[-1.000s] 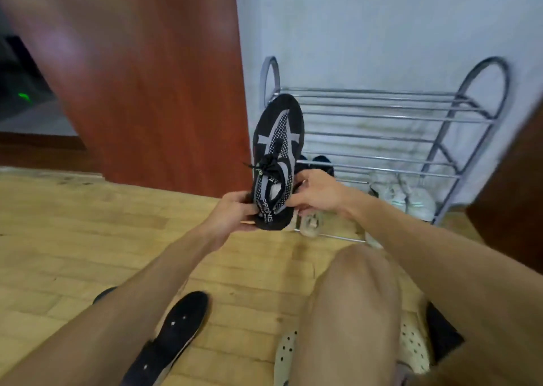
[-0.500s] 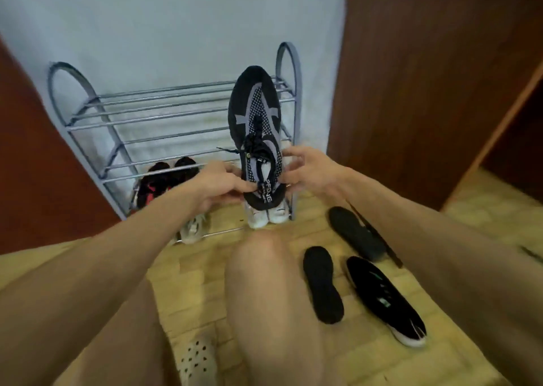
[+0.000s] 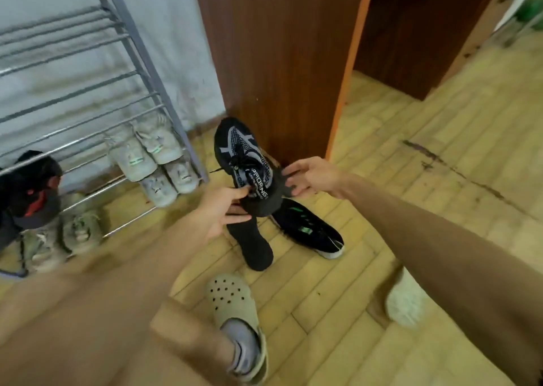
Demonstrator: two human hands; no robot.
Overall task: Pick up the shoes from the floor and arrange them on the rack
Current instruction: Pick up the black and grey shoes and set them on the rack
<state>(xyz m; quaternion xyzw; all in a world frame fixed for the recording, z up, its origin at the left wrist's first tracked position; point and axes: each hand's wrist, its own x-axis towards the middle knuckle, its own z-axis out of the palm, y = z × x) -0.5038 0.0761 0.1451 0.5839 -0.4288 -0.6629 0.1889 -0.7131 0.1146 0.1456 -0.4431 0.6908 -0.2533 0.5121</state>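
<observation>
My left hand grips a black and grey mesh shoe by its heel, toe pointing up and away, just right of the metal shoe rack. My right hand is off that shoe, fingers spread, its fingertips touching a flat dark piece beside the shoe. On the floor below lie a black shoe with green marks and a black insole-like piece.
Pale sneakers and black-red shoes sit on the rack's lower bars, with more pale shoes underneath. A brown wooden panel stands right behind the held shoe. My foot in a beige clog is on the wooden floor.
The view swung right and down, so the rack now sits at the left. The shoe came down low beside the rack. My right hand let go of it and reached right.
</observation>
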